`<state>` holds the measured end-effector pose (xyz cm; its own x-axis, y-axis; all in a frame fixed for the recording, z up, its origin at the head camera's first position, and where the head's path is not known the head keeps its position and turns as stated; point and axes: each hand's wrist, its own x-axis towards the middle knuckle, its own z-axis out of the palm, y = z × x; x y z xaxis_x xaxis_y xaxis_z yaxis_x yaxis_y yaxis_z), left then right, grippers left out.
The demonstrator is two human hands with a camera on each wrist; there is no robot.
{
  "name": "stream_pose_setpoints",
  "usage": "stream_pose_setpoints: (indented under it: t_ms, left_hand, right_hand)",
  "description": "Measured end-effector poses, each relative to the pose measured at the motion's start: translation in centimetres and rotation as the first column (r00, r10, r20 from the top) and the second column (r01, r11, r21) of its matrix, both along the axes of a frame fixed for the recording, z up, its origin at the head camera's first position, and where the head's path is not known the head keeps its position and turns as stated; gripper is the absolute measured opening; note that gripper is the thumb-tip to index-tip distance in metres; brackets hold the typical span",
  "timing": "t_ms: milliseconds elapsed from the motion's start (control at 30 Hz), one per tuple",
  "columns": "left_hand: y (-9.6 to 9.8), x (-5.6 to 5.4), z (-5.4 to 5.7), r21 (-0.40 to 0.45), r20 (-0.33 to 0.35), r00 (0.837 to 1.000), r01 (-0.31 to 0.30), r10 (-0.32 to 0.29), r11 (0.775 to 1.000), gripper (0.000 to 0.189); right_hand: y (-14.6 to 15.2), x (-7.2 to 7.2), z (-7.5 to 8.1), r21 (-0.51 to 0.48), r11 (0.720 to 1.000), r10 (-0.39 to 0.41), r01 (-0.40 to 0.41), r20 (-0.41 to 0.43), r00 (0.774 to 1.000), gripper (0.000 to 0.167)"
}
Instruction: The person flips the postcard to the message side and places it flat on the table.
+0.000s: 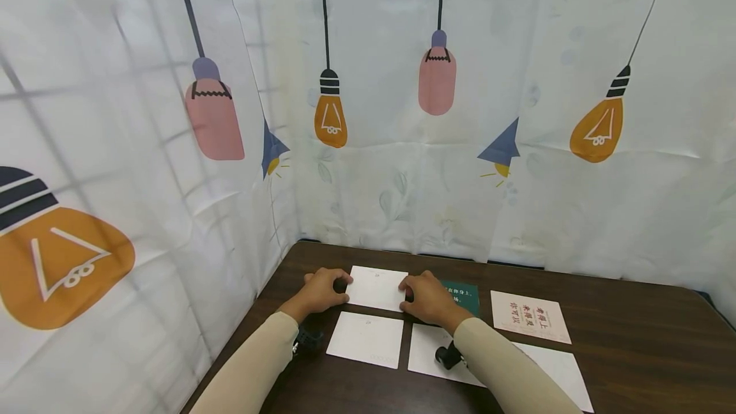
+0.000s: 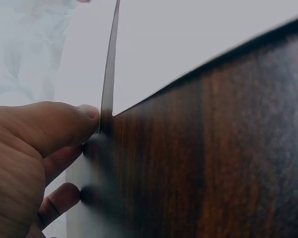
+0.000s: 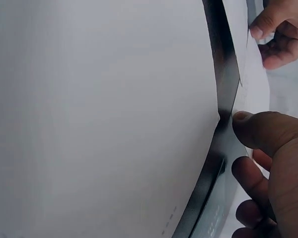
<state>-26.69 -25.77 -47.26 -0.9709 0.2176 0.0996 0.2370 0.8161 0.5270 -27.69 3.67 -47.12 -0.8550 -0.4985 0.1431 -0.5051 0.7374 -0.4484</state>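
Observation:
A white card (image 1: 376,287) with a small mark near its top edge lies between the two hands in the head view. The left hand (image 1: 322,289) pinches its left side, thumb on the near face and other fingers behind, as the left wrist view shows on the card (image 2: 84,59). At the card's right side, the right hand (image 1: 430,299) pinches the edge between thumb and fingers. Just in front is a second white card (image 1: 368,339), flat on the table. Behind the right hand, a dark green card (image 1: 464,298) with white characters is partly hidden.
The dark wooden table (image 1: 650,337) meets a printed white curtain (image 1: 374,197) at the back and left. Under the right forearm lies a white card (image 1: 422,351), partly covered. Farther right are a pale card with red characters (image 1: 529,316) and another white card (image 1: 558,369).

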Motion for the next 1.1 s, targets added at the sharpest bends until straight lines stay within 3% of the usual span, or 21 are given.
stream_pose_setpoints:
  t_ms: [533,733,1100]
  left_hand:
    - [-0.1,0.0,-0.5,0.013,-0.01,1.0,0.013,-0.013,1.0,0.028]
    - [0.3,0.1,0.0,0.01,-0.033,0.999,0.018,-0.018,1.0,0.029]
    - [1.9,0.4,0.8,0.015,-0.037,0.996,0.085,-0.084,0.996,0.03]
  right_hand:
    - [0.3,0.1,0.1,0.017,1.0,0.027,-0.026,-0.054,0.998,0.032]
    - [1.3,-0.2,0.0,0.012,1.0,0.002,-0.002,-0.051,0.999,0.034]
    - [3.1,0.2,0.4,-0.007,1.0,-0.018,0.018,-0.018,1.0,0.04]
